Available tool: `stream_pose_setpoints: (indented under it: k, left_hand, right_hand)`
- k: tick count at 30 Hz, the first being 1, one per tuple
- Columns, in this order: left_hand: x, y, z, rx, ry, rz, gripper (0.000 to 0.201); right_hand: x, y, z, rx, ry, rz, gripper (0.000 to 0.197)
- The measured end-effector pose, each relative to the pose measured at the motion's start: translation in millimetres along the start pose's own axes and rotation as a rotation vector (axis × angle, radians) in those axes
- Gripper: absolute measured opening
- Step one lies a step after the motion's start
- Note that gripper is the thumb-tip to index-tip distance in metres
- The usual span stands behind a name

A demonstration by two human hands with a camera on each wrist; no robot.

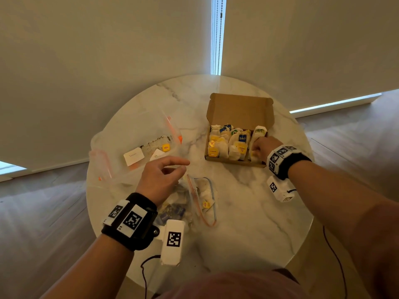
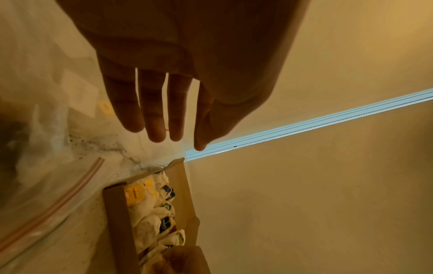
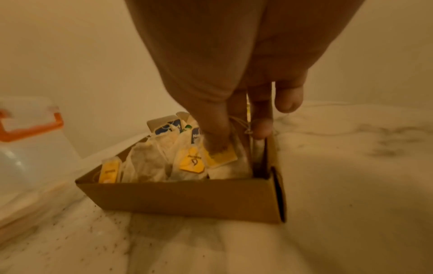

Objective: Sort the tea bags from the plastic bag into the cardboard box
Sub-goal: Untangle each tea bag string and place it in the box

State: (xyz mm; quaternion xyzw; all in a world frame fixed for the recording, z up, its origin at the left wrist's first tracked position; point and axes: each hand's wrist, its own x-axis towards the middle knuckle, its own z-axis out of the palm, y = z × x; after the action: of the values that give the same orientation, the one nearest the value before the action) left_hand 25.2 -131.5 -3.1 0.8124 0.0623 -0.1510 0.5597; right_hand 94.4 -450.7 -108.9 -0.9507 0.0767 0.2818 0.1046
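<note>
Reaching into the cardboard box (image 3: pixel 182 196), right hand (image 3: pixel 225 77) pinches a yellow-tagged tea bag (image 3: pixel 221 157); left hand (image 2: pixel 178 74) hovers slack.

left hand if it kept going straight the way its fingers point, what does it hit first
Probably the cardboard box. The left hand hangs open above the plastic bag, fingers pointing toward the box's near-left side. Its height is unclear, so it might pass over.

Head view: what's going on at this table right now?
A person is sorting tea bags into an open cardboard box on a round marble table. The right hand reaches into the box's right end, fingers pressing a yellow-tagged tea bag down among the others. The left hand hovers open over a plastic bag still holding tea bags.
</note>
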Motion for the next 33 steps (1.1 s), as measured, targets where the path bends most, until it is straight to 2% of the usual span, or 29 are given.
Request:
stream_pose_setpoints:
  k: [3,7,10,11,13,15,17,19,21,25,28,33]
  left_hand:
    - [1.4,-1.9,-0.7,0.013,0.006,-0.006,0.022]
    - [1.9,-3.1,0.5,0.023,-0.007,-0.005,0.02]
    - [5.3,-5.9,0.6,0.094,-0.066,-0.014,0.017]
    - [7.6,-7.5,1.7,0.173,-0.119,-0.023,0.013]
    - [8.5,-9.8,8.3,0.384,-0.313,-0.063,0.014]
    - [4.9,-15.5,19.8,0.652,-0.526,-0.11,0.031]
    - [0.0,-24.9,29.4,0.983,-0.625,-0.097,0.045]
    - [-2.7,-32.7,31.1,1.211,-0.554,-0.069,0.046]
    - [-3.8,-37.7,27.0,1.265,-0.456,-0.056,0.036]
    - [-8.9,-46.1,20.8,1.25,-0.42,-0.026,0.026]
    - [-12.2,-49.9,21.8,1.207,-0.392,-0.031,0.022]
    - [-13.5,-58.2,22.7,1.192,-0.383,-0.059,0.017]
  right_hand:
    - [6.9,-2.7,4.5,-0.064,0.007,0.016,0.019]
    - [8.2,-0.4,10.4,-0.13,0.185,0.027,0.035]
    - [-1.3,-3.0,9.7,-0.126,0.208,-0.019,0.035]
    - [-5.6,-7.2,8.5,-0.114,0.208,-0.046,0.029]
    - [-21.1,-22.3,4.5,-0.073,0.184,-0.135,0.013]
    - [-42.4,-41.1,7.9,-0.004,0.116,-0.251,0.01]
    - [-67.0,-62.7,21.0,0.026,0.016,-0.375,0.015]
    - [-85.6,-84.4,43.2,-0.021,-0.081,-0.484,0.022]
    - [-95.1,-103.1,67.9,-0.063,-0.154,-0.546,0.03]
    - [-96.9,-121.7,105.8,-0.224,-0.185,-0.68,0.059]
    - [-91.5,-126.9,119.3,-0.348,-0.161,-0.705,0.079]
    - [-83.3,-141.5,124.1,-0.334,-0.151,-0.689,0.081]
